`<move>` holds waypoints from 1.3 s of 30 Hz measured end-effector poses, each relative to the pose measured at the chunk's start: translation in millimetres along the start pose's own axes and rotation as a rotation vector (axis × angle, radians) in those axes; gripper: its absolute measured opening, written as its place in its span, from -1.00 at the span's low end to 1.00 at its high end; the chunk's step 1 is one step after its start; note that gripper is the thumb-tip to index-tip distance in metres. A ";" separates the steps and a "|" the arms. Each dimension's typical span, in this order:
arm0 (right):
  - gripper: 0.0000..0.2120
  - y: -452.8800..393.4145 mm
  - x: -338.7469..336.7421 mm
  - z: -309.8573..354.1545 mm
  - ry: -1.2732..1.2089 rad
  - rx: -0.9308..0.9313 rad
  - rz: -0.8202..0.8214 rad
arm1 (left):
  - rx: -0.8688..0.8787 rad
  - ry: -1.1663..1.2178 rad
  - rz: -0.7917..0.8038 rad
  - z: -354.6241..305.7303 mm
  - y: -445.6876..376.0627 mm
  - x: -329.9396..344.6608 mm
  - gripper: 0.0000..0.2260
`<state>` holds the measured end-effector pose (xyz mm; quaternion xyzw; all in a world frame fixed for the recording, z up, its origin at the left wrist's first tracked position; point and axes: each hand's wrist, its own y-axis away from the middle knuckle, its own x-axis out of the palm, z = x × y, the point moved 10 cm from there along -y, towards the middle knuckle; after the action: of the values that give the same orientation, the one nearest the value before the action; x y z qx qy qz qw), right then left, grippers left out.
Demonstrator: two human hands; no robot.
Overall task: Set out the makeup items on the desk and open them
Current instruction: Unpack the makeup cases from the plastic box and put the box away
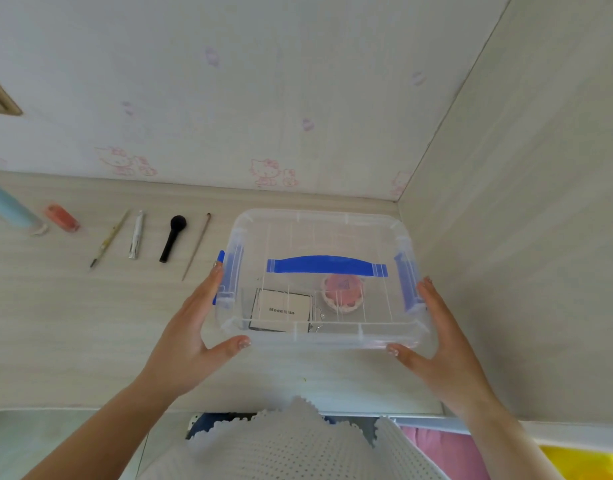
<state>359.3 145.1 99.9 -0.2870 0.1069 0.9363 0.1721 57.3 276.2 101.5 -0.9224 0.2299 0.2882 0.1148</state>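
A clear plastic box (374, 233) with a blue handle (326, 265) and blue side latches stands on the desk at the right. Inside lie a white labelled palette (281, 309) and a round pink compact (342, 292). My left hand (190, 327) touches the box's left side with straight fingers, thumb at the front corner. My right hand (440, 337) touches the right side the same way. On the desk to the left lie a blue tube (10, 209), an orange-pink item (62, 217), a thin pencil (109, 239), a silver stick (136, 235), a black brush (172, 237) and a slim brush (196, 245).
A side wall (523, 237) stands close to the box's right. The back wall with pink cartoon wallpaper (263, 133) runs behind the desk. The desk's front edge (90, 408) lies near my body.
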 end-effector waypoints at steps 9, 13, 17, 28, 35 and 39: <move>-0.44 -50.7 -32.2 39.3 -0.428 0.015 -0.216 | 0.000 0.206 -0.195 -27.1 -44.6 -35.0 -0.39; -0.30 -87.6 -36.4 52.7 -0.464 0.027 -0.244 | -0.041 0.239 -0.280 -32.3 -80.6 -43.4 -0.62; -0.52 -124.6 -36.6 53.2 -0.476 0.094 -0.233 | -0.120 0.250 -0.291 -22.5 -115.6 -46.6 -0.63; -0.27 -215.5 -23.0 16.4 -0.268 0.338 -0.131 | -0.416 0.323 -0.122 37.9 -207.9 -19.9 -0.42; -0.29 -243.5 -13.7 -29.9 -0.131 0.492 -0.040 | -0.581 0.252 -0.017 75.4 -222.6 10.3 -0.55; -0.28 -251.3 0.1 -49.4 -0.100 0.552 0.031 | -0.653 0.222 0.030 95.2 -221.7 21.8 -0.58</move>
<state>480.4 361.1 34.3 -0.1809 0.3533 0.8873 0.2347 136.3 493.6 29.4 -0.9328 0.1500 0.2460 -0.2163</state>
